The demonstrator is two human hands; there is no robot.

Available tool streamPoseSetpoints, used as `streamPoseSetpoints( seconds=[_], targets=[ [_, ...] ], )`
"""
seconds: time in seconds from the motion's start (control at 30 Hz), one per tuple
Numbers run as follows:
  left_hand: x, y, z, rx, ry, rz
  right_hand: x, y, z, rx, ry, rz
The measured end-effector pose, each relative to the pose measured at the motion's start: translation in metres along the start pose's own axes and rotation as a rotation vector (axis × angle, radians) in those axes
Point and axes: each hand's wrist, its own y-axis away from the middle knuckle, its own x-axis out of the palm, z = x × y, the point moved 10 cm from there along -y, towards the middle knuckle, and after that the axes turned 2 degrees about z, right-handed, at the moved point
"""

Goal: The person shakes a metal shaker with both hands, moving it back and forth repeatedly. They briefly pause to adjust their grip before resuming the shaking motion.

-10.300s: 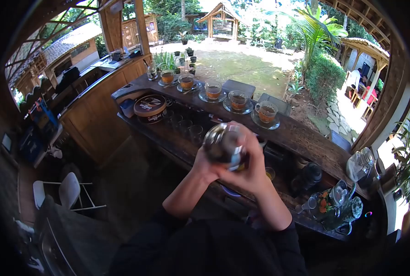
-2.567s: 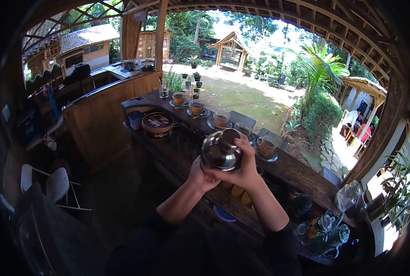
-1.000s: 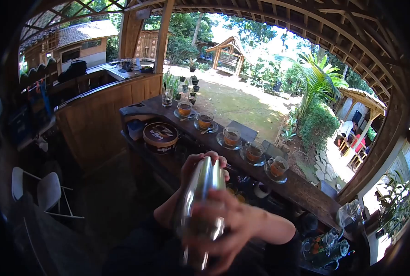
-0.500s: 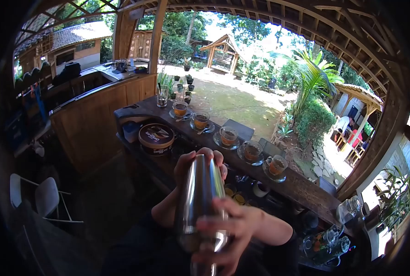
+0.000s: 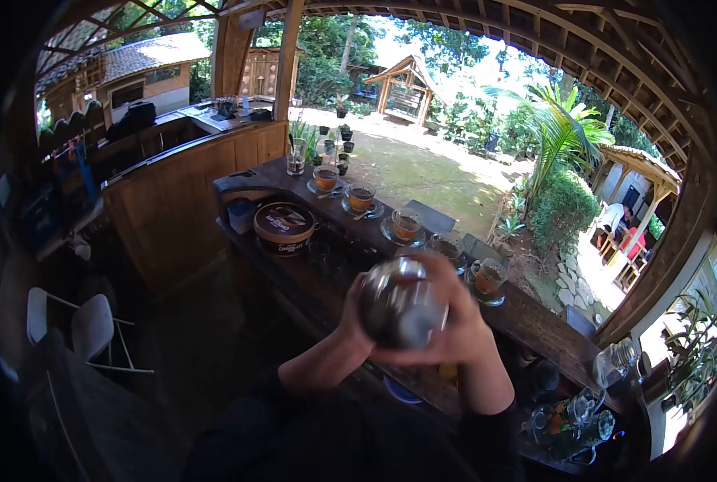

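Note:
A shiny metal cocktail shaker (image 5: 403,305) is held up in front of me, one end facing the camera and blurred by motion. My left hand (image 5: 352,313) grips its left side. Around its right side and top wraps my right hand (image 5: 459,309), also smeared. Beyond the shaker, glass cups of amber drink on saucers line the wooden counter: one cup (image 5: 325,179) at the far end, another cup (image 5: 360,198), a middle cup (image 5: 406,226), and a cup (image 5: 487,277) right of my right hand. One more cup (image 5: 447,247) is partly covered by that hand.
A round brown tub (image 5: 284,229) sits on the lower shelf to the left. An empty-looking glass (image 5: 296,157) stands at the counter's far end. Glass jars (image 5: 614,363) and pitchers (image 5: 571,414) are at right. Two people sit in the distance at right.
The shaker has swung from nearly upright to end-on toward the camera, moving up and right. Both hands went with it, still gripping. The view has shifted slightly.

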Motion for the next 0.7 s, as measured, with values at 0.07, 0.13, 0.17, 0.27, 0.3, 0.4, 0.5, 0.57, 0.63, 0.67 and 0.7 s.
streamPoseSetpoints(
  seconds=[0.07,0.13,0.17,0.27,0.3,0.4,0.5,0.57,0.63,0.67,0.7],
  targets=[
    [-0.063,-0.006,0.010,-0.055,-0.039,-0.161,-0.027,0.047,-0.067,0.531,-0.132,-0.349],
    [-0.038,-0.001,0.011,-0.008,-0.068,-0.168,-0.026,0.014,-0.007,0.175,0.091,-0.135],
    [-0.004,0.011,0.017,-0.014,-0.032,-0.139,-0.016,0.000,0.026,0.016,-0.028,-0.065],
    [0.071,0.024,0.026,-0.082,-0.250,0.434,0.022,0.000,0.120,-0.226,0.049,0.343],
    [0.059,0.018,0.021,-0.058,-0.203,0.383,0.016,0.000,0.112,-0.271,-0.028,0.256],
    [0.012,0.023,0.041,-0.106,0.268,0.072,0.006,0.009,0.034,-0.082,0.090,0.111],
    [-0.046,0.001,0.013,0.158,-0.125,-0.019,-0.006,0.048,-0.029,0.321,0.059,-0.053],
    [-0.020,0.004,0.023,0.056,-0.112,0.073,-0.008,0.022,0.031,0.128,0.072,0.077],
    [0.011,0.024,0.054,-0.143,-0.060,0.204,0.007,0.008,0.122,-0.256,0.108,0.184],
    [0.057,0.033,0.063,-0.122,-0.190,0.506,0.011,0.019,0.161,-0.515,0.138,0.154],
    [0.073,0.041,0.069,-0.088,-0.227,0.563,0.010,0.024,0.167,-0.520,0.138,0.152]
  ],
)
